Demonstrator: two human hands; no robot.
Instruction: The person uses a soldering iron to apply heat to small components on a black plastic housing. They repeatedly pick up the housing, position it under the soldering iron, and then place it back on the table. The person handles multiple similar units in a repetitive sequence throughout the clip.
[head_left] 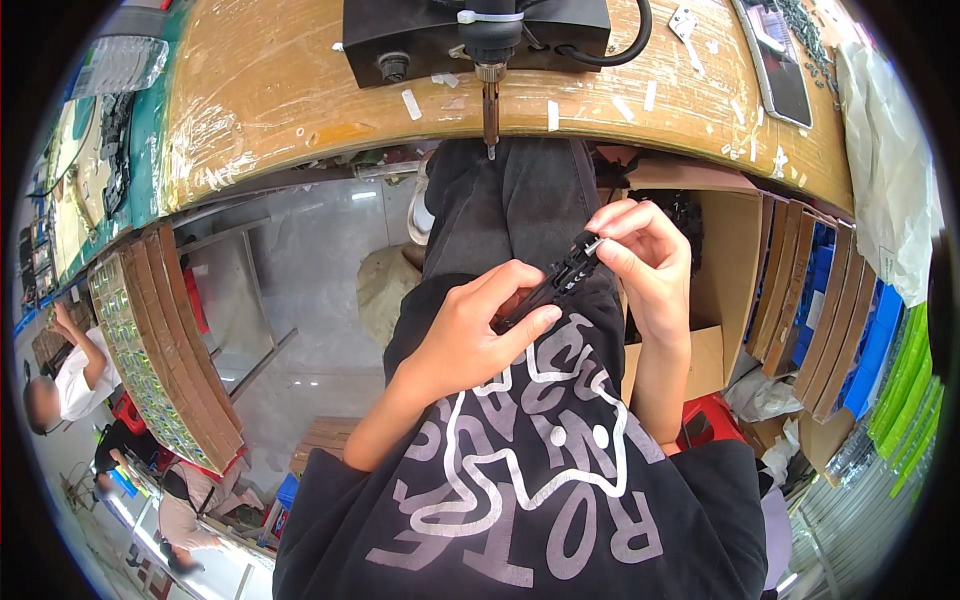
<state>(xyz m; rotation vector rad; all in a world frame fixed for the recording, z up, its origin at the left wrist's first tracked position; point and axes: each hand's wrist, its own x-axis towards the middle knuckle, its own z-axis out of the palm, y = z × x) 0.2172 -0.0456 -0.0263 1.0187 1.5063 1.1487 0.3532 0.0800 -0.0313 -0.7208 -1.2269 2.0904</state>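
Above my lap, a slim black plastic part slants up to the right between my hands. My left hand is wrapped round its lower end, thumb on the near side. At the upper end, the thumb and fingers of my right hand pinch a small, light-coloured piece against the part. What exactly that piece is cannot be made out. Ahead of my hands, a soldering-iron-like metal tip points down past the table edge from a black holder.
A black box with a knob stands on the wooden table with its cable. A phone and small black parts lie at the far right. Cardboard boxes and stacked trays flank me. Several people are at the left.
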